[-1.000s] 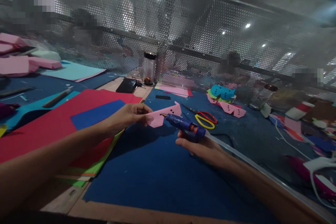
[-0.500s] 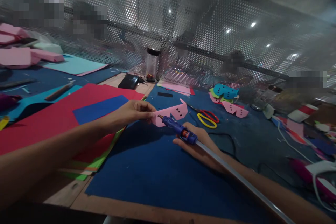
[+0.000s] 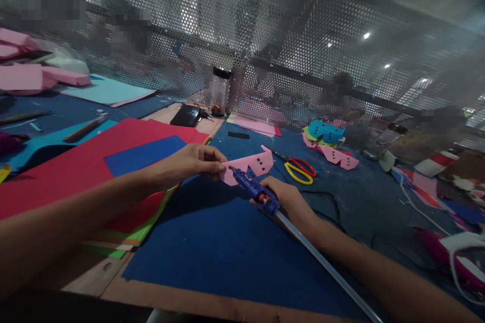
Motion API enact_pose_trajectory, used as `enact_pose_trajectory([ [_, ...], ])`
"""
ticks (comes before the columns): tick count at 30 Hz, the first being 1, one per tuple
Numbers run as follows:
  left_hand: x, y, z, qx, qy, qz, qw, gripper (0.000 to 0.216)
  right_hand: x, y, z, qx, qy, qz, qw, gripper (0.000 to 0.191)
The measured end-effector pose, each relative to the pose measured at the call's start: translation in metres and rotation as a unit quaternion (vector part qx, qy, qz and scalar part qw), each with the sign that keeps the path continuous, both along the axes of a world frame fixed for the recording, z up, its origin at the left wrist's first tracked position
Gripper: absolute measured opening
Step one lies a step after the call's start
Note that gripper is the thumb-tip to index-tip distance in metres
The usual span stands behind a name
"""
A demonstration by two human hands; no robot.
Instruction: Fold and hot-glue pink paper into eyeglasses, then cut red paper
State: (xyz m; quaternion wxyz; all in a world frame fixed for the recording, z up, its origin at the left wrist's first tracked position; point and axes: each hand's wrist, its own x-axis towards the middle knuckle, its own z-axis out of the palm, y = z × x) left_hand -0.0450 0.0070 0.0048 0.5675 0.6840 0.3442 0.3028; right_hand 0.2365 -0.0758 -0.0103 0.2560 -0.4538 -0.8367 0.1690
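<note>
Head view: holds pink paper eye-mask point(image 3: 252, 161) by its left end in left hand point(image 3: 202, 159), nearly closed, thumb and fingers pinching the edge, probably to steady the paper yet leave most of its face exposed. Grasps blue glue gun point(image 3: 253, 189) in right hand point(image 3: 286, 199), fingers curled around the partly hidden handle, presumably to aim from the right. Sets nozzle tip point(image 3: 231, 168) at the mask's left part; cannot tell whether touching. Locates mask between both hands, apparently raised above blue mat point(image 3: 227, 242). Runs mask's long axis left to right, right end slightly higher, notch facing down, black squares on the right half. Points gun leftward and away, with translucent glue stick point(image 3: 314, 252) extending rearward to lower right. Note scissors point(image 3: 299, 170) lying beyond the right hand, clear of the gun.
</note>
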Motion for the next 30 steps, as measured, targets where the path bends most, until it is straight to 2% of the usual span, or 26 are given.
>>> enact_pose_trajectory([
  [6, 0.000, 0.000, 0.000, -0.015, -0.006, -0.006, 1.000, 0.019, 0.001, -0.005, 0.011, 0.026, -0.063, 0.029, 0.997, 0.022],
  [14, -0.002, 0.002, -0.002, -0.029, -0.012, -0.014, 0.999, 0.020, 0.010, 0.001, 0.000, 0.100, -0.129, 0.017, 0.986, 0.031],
  [25, -0.005, 0.007, -0.006, -0.034, -0.019, 0.006, 0.999, 0.016, 0.009, 0.000, -0.001, 0.174, -0.166, 0.022, 0.970, 0.021],
  [28, -0.004, 0.005, -0.005, -0.033, -0.012, -0.008, 0.999, 0.018, 0.006, 0.001, 0.000, 0.219, -0.187, 0.028, 0.957, 0.010],
  [30, -0.003, 0.004, -0.005, -0.033, -0.011, -0.016, 0.999, 0.017, 0.004, 0.001, 0.001, 0.252, -0.217, 0.030, 0.943, 0.012],
])
